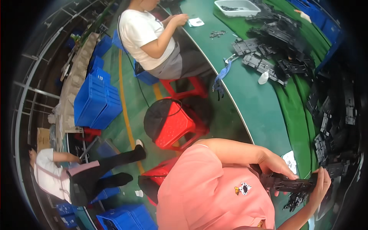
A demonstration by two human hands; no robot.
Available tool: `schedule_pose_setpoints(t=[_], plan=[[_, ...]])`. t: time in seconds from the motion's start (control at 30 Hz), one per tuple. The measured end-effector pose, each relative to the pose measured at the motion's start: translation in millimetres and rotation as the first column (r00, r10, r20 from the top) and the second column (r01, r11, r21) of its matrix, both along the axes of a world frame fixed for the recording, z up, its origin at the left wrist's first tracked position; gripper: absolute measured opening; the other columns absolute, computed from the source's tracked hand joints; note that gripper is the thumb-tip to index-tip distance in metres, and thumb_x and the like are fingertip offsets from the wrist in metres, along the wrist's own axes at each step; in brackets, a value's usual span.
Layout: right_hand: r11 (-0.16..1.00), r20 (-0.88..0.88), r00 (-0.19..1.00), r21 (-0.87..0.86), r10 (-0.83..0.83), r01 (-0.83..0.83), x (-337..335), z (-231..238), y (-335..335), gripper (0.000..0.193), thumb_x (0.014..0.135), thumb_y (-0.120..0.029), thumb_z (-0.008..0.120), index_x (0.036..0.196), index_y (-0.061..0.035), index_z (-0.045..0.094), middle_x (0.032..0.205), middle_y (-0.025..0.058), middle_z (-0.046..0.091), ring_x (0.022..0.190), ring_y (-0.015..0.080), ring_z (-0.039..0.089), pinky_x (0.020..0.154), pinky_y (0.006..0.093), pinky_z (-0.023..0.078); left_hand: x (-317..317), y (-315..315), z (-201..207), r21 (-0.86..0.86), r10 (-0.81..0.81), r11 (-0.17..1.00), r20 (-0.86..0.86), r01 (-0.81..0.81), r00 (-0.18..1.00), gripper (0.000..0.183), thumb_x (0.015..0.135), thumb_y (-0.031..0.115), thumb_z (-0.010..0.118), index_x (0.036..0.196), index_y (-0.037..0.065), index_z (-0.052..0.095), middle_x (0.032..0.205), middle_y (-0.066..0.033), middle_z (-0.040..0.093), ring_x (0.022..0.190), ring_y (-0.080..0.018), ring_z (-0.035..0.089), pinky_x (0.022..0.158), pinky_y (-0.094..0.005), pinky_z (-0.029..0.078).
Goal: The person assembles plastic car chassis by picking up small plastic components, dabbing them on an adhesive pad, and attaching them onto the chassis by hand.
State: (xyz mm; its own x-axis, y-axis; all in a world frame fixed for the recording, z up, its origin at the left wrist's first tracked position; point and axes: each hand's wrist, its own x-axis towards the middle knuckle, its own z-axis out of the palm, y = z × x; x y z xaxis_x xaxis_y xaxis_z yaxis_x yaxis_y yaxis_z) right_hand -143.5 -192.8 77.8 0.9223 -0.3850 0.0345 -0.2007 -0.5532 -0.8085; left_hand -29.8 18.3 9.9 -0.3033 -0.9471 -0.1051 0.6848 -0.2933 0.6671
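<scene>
Over table [262,110], blk part [294,185], held — btwn L hand [276,165] & R hand [321,187]

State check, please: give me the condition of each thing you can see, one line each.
Left hand: closed on the black plastic part
Right hand: also closed on that part
White tray: open, holding small dark pieces
Black parts: loose, heaped together
White bottle: set down; upright or lying, cannot tell
Blue strap: hanging over the table edge
Red stool: unoccupied
</scene>
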Motion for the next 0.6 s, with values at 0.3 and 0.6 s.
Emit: schedule_pose_setpoints(t=[0.3,0.6], plan=[[0.972,0.129,0.964,0.001,-0.234,0.236,-29,25,-16,0.035,0.099,-0.024,0.041,0.106,0.0026,0.064,0.098,0.0064,0.064,0.093,0.0129,0.057,0.081,0.0244,0.042,4,-17,22,0.052,0.034,0.998,0.001,-0.034,0.999,0.046,0.094,0.046,0.044,0.108,0.005,0.061,0.096,-0.0089,0.067,0.08,-0.0186,0.066,0.065,-0.0343,0.055],[0.935,0.083,0.949,-0.161,-0.306,0.315,-53,7,-27,0.016,0.086,-0.013,0.064,0.095,0.0012,0.065,0.079,0.0047,0.065,0.073,0.0097,0.058,0.065,0.0241,0.046,46,8,-28,0.002,0.587,0.769,-0.399,-0.639,0.705,0.082,0.088,0.064,0.04,0.139,0.0,0.034,0.129,-0.0262,0.048,0.106,-0.0378,0.059,0.088,-0.055,0.048]])
